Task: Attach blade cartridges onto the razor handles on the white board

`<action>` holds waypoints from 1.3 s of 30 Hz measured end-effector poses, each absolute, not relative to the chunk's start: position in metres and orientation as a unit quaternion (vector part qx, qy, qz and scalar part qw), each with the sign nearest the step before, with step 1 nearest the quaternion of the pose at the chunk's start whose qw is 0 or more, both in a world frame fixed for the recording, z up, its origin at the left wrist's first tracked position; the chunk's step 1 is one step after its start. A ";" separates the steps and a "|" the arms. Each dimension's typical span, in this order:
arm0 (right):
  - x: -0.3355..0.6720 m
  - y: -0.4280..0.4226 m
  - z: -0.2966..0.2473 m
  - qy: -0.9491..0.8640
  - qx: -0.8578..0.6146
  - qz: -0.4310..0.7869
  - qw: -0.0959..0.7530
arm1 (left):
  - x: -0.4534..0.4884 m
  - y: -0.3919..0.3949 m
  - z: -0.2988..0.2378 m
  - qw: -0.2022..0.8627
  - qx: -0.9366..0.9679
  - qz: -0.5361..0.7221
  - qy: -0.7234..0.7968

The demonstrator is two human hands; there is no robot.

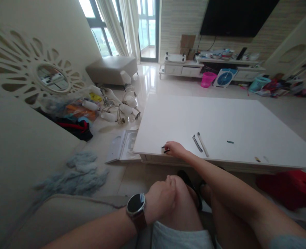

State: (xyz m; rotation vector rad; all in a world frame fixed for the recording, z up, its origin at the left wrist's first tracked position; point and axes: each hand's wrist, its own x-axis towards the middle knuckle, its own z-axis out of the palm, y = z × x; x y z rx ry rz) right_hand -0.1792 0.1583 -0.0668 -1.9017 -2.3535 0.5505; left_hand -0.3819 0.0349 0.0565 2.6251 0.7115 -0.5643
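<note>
My right hand [176, 149] reaches over the near left edge of the white table [194, 117]. Its fingers are pinched at a small black strip-like thing [166, 151], too small to name; a second dark end shows beside it. My left hand [162, 193], with a watch [136, 204] on the wrist, rests on my bare knee. Its fingers are curled in, with nothing seen in them. Right of my right hand lie a toothbrush-like white stick [203, 144] and a grey, slim tool with a dark end [197, 143], side by side.
A small dark green piece [230, 142] and a brownish piece [257, 159] lie farther right on the table. An open white box [128, 145] is on the floor by its left end. A chandelier [119, 107] sits beyond. A red stool-like thing [290, 188] stands at right.
</note>
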 end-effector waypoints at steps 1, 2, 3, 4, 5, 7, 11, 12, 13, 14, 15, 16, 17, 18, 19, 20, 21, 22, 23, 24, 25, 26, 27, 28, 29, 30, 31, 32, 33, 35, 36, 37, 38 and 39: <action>-0.179 0.158 -0.068 -0.763 -0.620 0.180 0.033 | -0.382 0.035 0.056 0.185 0.929 -0.196 0.252; -0.179 0.158 -0.068 -0.761 -0.623 0.181 0.034 | -0.382 0.035 0.055 0.190 0.930 -0.192 0.251; -0.179 0.159 -0.069 -0.759 -0.625 0.182 0.036 | -0.383 0.035 0.054 0.193 0.930 -0.188 0.250; -0.179 0.158 -0.070 -0.757 -0.626 0.182 0.038 | -0.383 0.035 0.053 0.196 0.930 -0.185 0.249; -0.179 0.158 -0.071 -0.756 -0.627 0.182 0.040 | -0.383 0.035 0.053 0.196 0.930 -0.185 0.249; -0.179 0.157 -0.073 -0.757 -0.626 0.183 0.047 | -0.383 0.036 0.053 0.191 0.930 -0.190 0.250; -0.176 0.154 -0.076 -0.757 -0.622 0.188 0.063 | -0.382 0.037 0.056 0.188 0.926 -0.204 0.258; -0.175 0.153 -0.077 -0.757 -0.621 0.189 0.066 | -0.382 0.037 0.057 0.191 0.925 -0.202 0.258; -0.175 0.153 -0.077 -0.758 -0.620 0.191 0.067 | -0.382 0.037 0.057 0.195 0.925 -0.198 0.257; -0.174 0.152 -0.077 -0.758 -0.619 0.193 0.068 | -0.382 0.036 0.057 0.199 0.927 -0.192 0.255; -0.174 0.152 -0.078 -0.758 -0.618 0.194 0.069 | -0.382 0.036 0.056 0.202 0.928 -0.186 0.252; -0.173 0.152 -0.078 -0.758 -0.618 0.195 0.069 | -0.382 0.036 0.056 0.203 0.929 -0.181 0.251; -0.173 0.152 -0.078 -0.758 -0.618 0.195 0.069 | -0.383 0.036 0.055 0.203 0.929 -0.180 0.251; -0.173 0.152 -0.078 -0.758 -0.618 0.195 0.069 | -0.383 0.036 0.054 0.202 0.929 -0.182 0.252; -0.174 0.152 -0.078 -0.758 -0.618 0.196 0.068 | -0.383 0.036 0.054 0.198 0.928 -0.186 0.255; -0.174 0.152 -0.078 -0.758 -0.618 0.196 0.066 | -0.383 0.036 0.054 0.195 0.927 -0.190 0.257; -0.174 0.152 -0.078 -0.758 -0.618 0.197 0.065 | -0.383 0.036 0.054 0.193 0.927 -0.194 0.256; -0.174 0.152 -0.077 -0.759 -0.617 0.198 0.064 | -0.383 0.036 0.055 0.192 0.927 -0.196 0.254; -0.175 0.152 -0.077 -0.759 -0.617 0.200 0.063 | -0.382 0.036 0.055 0.193 0.928 -0.195 0.251; -0.175 0.152 -0.076 -0.759 -0.616 0.200 0.062 | -0.382 0.037 0.056 0.196 0.929 -0.192 0.248; -0.175 0.151 -0.075 -0.760 -0.615 0.201 0.060 | -0.382 0.037 0.057 0.198 0.930 -0.190 0.246; -0.175 0.151 -0.074 -0.760 -0.615 0.202 0.059 | -0.382 0.037 0.058 0.201 0.929 -0.188 0.246; -0.176 0.151 -0.073 -0.761 -0.614 0.203 0.058 | -0.381 0.037 0.058 0.202 0.929 -0.186 0.248; -0.176 0.151 -0.072 -0.762 -0.612 0.203 0.058 | -0.381 0.037 0.059 0.202 0.929 -0.186 0.249; -0.176 0.151 -0.071 -0.763 -0.611 0.204 0.057 | -0.381 0.037 0.059 0.200 0.928 -0.190 0.250; -0.176 0.151 -0.070 -0.763 -0.611 0.204 0.055 | -0.381 0.037 0.059 0.197 0.928 -0.194 0.250; -0.176 0.151 -0.070 -0.763 -0.610 0.205 0.053 | -0.382 0.036 0.058 0.193 0.928 -0.196 0.250; -0.175 0.151 -0.069 -0.763 -0.611 0.207 0.051 | -0.382 0.036 0.058 0.190 0.929 -0.197 0.249; -0.175 0.151 -0.069 -0.761 -0.612 0.209 0.049 | -0.382 0.036 0.058 0.189 0.930 -0.197 0.248; -0.175 0.152 -0.069 -0.758 -0.614 0.213 0.048 | -0.382 0.036 0.057 0.191 0.930 -0.195 0.247; -0.175 0.152 -0.069 -0.756 -0.616 0.214 0.048 | -0.382 0.036 0.058 0.193 0.929 -0.196 0.246; -0.175 0.153 -0.070 -0.754 -0.618 0.216 0.050 | -0.382 0.036 0.058 0.195 0.929 -0.198 0.245; -0.174 0.153 -0.070 -0.752 -0.620 0.218 0.052 | -0.382 0.036 0.059 0.196 0.928 -0.200 0.244; -0.174 0.153 -0.070 -0.750 -0.622 0.221 0.053 | -0.382 0.036 0.059 0.197 0.928 -0.202 0.244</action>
